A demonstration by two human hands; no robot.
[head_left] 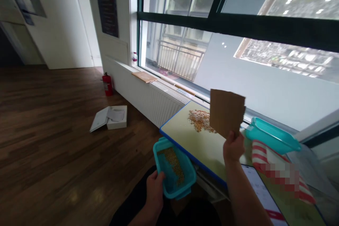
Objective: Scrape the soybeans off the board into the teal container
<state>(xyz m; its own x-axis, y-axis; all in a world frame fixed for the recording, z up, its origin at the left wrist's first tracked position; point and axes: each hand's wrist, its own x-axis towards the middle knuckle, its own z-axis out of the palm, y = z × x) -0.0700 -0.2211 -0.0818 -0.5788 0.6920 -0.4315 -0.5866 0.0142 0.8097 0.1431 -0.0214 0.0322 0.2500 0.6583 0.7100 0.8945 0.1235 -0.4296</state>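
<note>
My left hand is closed on the near-left rim of a teal plastic tub, which is held below the table edge. Small golden grains lie across part of its floor. My right hand grips a brown piece of cardboard by its lower edge, holding it raised over the table. Behind and left of the cardboard, a spread of orange-brown kernels lies on the pale yellow tabletop; the cardboard hides part of it.
A second teal tub stands by the window at right, near a red-and-white striped bag. A phone lies beside my right forearm. Left of the table are a radiator, an opened white box and a fire extinguisher.
</note>
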